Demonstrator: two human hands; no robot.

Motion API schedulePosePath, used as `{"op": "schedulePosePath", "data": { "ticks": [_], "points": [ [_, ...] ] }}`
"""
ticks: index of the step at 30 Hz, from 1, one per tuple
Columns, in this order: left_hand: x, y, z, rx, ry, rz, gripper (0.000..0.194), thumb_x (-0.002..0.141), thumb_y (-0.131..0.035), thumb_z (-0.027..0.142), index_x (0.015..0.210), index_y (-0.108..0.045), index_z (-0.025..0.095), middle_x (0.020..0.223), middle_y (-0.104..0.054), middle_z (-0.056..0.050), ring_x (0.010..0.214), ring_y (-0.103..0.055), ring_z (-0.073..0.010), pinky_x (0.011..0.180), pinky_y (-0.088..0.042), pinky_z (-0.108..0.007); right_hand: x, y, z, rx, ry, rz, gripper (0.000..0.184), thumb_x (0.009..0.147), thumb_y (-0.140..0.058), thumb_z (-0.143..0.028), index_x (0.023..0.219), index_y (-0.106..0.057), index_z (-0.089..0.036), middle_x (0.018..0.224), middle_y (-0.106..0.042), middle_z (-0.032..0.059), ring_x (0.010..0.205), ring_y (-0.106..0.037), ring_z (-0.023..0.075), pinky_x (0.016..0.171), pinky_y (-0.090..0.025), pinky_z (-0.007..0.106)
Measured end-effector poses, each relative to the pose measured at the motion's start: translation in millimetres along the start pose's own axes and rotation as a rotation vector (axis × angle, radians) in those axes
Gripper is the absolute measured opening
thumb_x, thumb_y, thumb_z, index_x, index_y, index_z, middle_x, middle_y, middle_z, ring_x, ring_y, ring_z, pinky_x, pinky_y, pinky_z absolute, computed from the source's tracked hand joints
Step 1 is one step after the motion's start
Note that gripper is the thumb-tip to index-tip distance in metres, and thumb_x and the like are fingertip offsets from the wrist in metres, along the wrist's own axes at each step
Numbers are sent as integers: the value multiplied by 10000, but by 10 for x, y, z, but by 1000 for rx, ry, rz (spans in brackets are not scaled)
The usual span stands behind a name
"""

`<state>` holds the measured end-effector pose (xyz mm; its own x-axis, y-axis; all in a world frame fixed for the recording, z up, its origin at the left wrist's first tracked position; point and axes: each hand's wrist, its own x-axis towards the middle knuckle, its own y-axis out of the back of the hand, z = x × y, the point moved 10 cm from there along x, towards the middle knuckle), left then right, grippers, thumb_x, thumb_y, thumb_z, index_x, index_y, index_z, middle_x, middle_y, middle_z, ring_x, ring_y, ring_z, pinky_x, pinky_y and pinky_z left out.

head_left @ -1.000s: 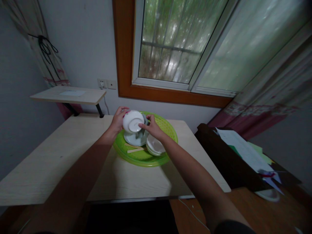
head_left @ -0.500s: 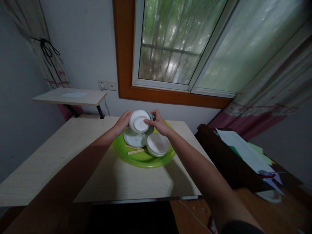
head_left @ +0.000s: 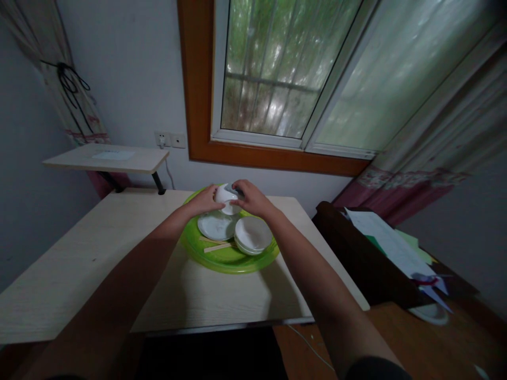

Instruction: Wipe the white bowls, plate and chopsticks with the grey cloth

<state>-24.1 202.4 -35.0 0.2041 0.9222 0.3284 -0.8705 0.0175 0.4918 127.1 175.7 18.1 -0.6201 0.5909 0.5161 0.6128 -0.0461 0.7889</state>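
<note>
Bench (head_left: 114, 227) of pale wood is taken up at its far middle by a round green tray (head_left: 233, 269), on which the crockery is set. At the tray's near right, a stack of white bowls (head_left: 253, 233), apparently 2, is placed upright, and a white plate (head_left: 216, 226) is laid flat just to its left. Beyond the plate, a white bowl (head_left: 224, 195) is held raised and tilted between 2 hands. By the left hand (head_left: 204, 201) its side is clasped, fingers curled in; by the right hand (head_left: 253, 199) a grey cloth (head_left: 233, 190) is pinched closely against it, the thumb laid on the bowl's outside. How firmly it is pressed cannot be told. In front of the plate, light wooden chopsticks (head_left: 216, 247) are left lying on the tray.

The step in hand is judged to be the wiping of this bowl. For the next move, a steady left grip seems called for, so that the bowl can be turned and unwiped surface brought under the cloth without the plate being knocked.
</note>
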Motion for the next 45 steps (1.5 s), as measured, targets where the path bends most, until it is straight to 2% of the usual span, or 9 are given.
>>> {"op": "schedulePosePath", "data": {
  "ticks": [6, 10, 15, 21, 25, 28, 35, 38, 45],
  "points": [
    [-32, 90, -182, 75, 36, 116, 511, 555, -854, 387, 991, -664, 200, 949, -706, -70, 782, -633, -230, 700, -469, -315, 31, -99, 85, 7, 3, 39, 439, 875, -710, -301, 1281, -584, -192, 1296, -584, 140, 1206, -546, 249, 1080, -420, 417],
    [-60, 104, -204, 217, 100, 81, 524, 627, -798, 427, 1062, -638, 181, 1034, -709, -80, 898, -652, -243, 782, -480, -317, -47, -95, 185, 1, 1, 164, 350, 951, -600, -320, 1278, -644, -203, 1401, -498, 145, 1304, -488, 251, 1144, -381, 429],
    [-95, 108, -140, 384, 119, 59, 541, 686, -750, 455, 1123, -606, 170, 1096, -705, -88, 952, -660, -241, 803, -483, -311, -152, -139, 378, -13, -60, 226, 405, 934, -543, -205, 1326, -643, -228, 1237, -524, 115, 1140, -558, 230, 1081, -456, 428],
    [-155, 116, -5, 581, 86, 90, 573, 704, -742, 478, 1167, -586, 180, 1129, -699, -116, 1007, -661, -276, 818, -479, -333, -182, -92, 410, -34, -132, 259, 372, 902, -548, -163, 1244, -686, -209, 1053, -608, 93, 1002, -594, 221, 967, -509, 387],
    [-199, 139, 105, 657, 70, 108, 574, 726, -728, 481, 1185, -572, 174, 1153, -687, -126, 1054, -650, -287, 847, -476, -341, -180, -17, 331, -88, -171, 294, 300, 889, -590, -171, 1171, -692, -170, 1036, -654, 105, 984, -604, 238, 953, -502, 395],
    [-220, 156, 145, 699, 79, 117, 568, 737, -718, 486, 1183, -566, 168, 1152, -682, -134, 1063, -650, -295, 849, -477, -346, -159, -31, 202, -153, -123, 286, 250, 906, -596, -181, 1128, -710, -177, 1027, -664, 107, 993, -598, 243, 936, -498, 383],
    [-231, 127, 138, 733, 64, 95, 512, 754, -702, 463, 1155, -564, 178, 1107, -686, -118, 1018, -667, -288, 816, -480, -340, -114, -354, -291, -283, 97, 77, 298, 976, -541, -216, 1227, -694, -256, 1162, -662, 68, 1096, -550, 233, 959, -468, 360],
    [-232, 125, 140, 728, 62, 98, 500, 761, -697, 450, 1161, -559, 183, 1119, -682, -116, 1031, -664, -282, 829, -481, -338, -114, -388, -391, -336, 128, 46, 316, 980, -531, -217, 1258, -682, -234, 1189, -658, 83, 1131, -532, 248, 961, -468, 360],
    [-248, 218, 191, 721, 86, 184, 531, 773, -691, 488, 1172, -543, 171, 1139, -671, -137, 1073, -650, -296, 865, -484, -353, -151, -106, 95, -290, -169, 196, 301, 918, -552, -134, 1131, -752, -208, 1073, -701, 82, 993, -626, 209, 923, -501, 317]
  ]
}}
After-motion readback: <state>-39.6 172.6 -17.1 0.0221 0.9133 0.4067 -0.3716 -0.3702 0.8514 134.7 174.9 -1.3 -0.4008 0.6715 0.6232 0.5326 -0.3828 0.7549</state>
